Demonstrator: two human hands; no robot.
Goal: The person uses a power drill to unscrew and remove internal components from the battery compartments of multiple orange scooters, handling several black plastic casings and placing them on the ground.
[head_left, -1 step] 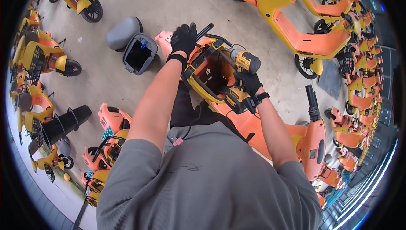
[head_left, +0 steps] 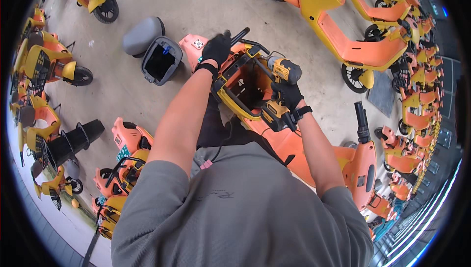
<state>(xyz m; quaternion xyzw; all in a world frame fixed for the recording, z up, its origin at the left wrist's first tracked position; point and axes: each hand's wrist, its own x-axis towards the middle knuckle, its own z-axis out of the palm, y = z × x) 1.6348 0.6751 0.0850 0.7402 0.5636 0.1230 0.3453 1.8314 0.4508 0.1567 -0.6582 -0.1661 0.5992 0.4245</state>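
My left hand point(head_left: 217, 50), in a black glove, is closed at the black grab rail point(head_left: 240, 36) at the tail of an orange and yellow scooter point(head_left: 279, 139); its fingertips are partly hidden. My right hand point(head_left: 289, 94), also gloved, grips a yellow and black cordless drill point(head_left: 286, 70) by its handle. The drill's nose points left, close to the rail's right side; its tip is hard to make out. Between my hands lies the scooter's open seat compartment point(head_left: 228, 99), dark inside and rimmed in yellow.
Left of the tail, a grey storage bucket point(head_left: 171, 74) and a grey scooter seat point(head_left: 140, 36) lie on the floor. Other scooters point(head_left: 363, 46) stand on the right and left. A black ribbed part point(head_left: 73, 143) lies at the left. The scooter's handlebar grip point(head_left: 362, 120) sticks up at the right.
My left hand has shifted slightly down and right along the tail, baring a square label on the pink-orange panel. The drill in my right hand has hardly moved.
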